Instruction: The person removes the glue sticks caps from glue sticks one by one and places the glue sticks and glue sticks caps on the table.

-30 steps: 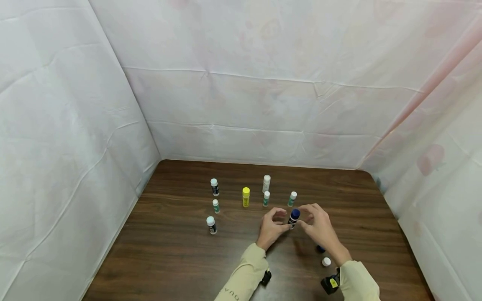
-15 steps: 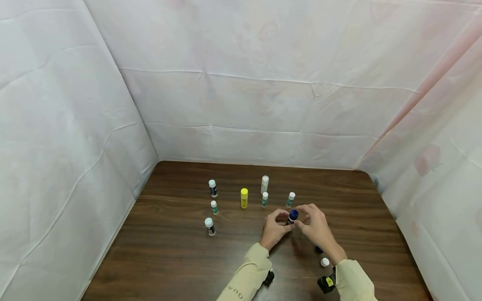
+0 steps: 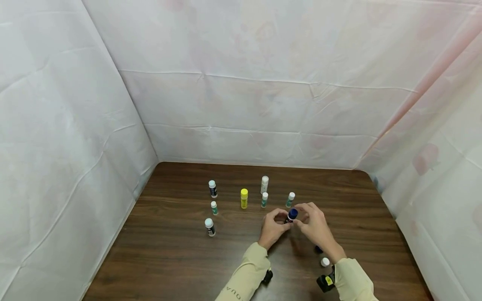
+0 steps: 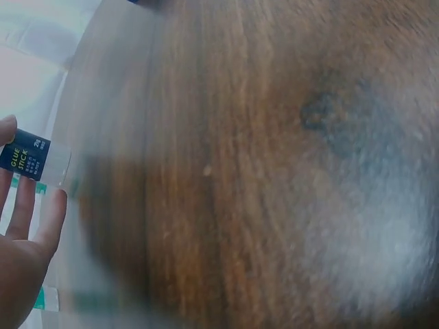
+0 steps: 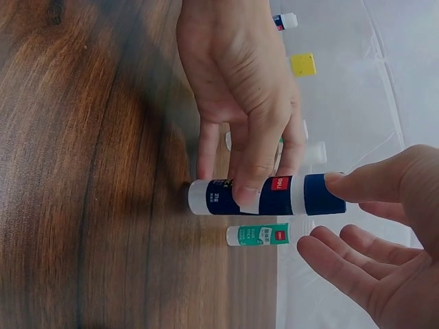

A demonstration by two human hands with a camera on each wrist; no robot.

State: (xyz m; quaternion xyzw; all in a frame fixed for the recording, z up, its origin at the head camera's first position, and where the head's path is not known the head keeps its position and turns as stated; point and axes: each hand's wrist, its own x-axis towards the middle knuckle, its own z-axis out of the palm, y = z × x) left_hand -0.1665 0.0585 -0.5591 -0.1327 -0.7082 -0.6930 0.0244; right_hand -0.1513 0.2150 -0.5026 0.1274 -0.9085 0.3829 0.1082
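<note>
My left hand [image 3: 273, 229] holds a navy glue stick [image 3: 289, 218] by its body, thumb on the near side. In the right wrist view the navy glue stick [image 5: 274, 195] shows a red logo patch and a dark blue cap [image 5: 324, 194]. Its clear base end points toward the table. My right hand [image 3: 315, 225] is at the capped end. There the thumb [image 5: 343, 185] touches the cap, while the other fingers are spread beside it with a visible gap. In the left wrist view, the words "GLUE STICK" show on the label.
Several glue sticks stand on the brown table [image 3: 169, 259]: a yellow one [image 3: 244, 199], a white one [image 3: 265, 184], small green ones [image 3: 290, 200] and navy ones with white caps [image 3: 210, 227]. Near my right wrist lie a small white piece [image 3: 325, 262] and a dark piece [image 3: 318, 249].
Both hands stay around the navy glue stick, which tilts a little more. My right thumb and fingers have come closer to its cap. The other glue sticks stay in place.
</note>
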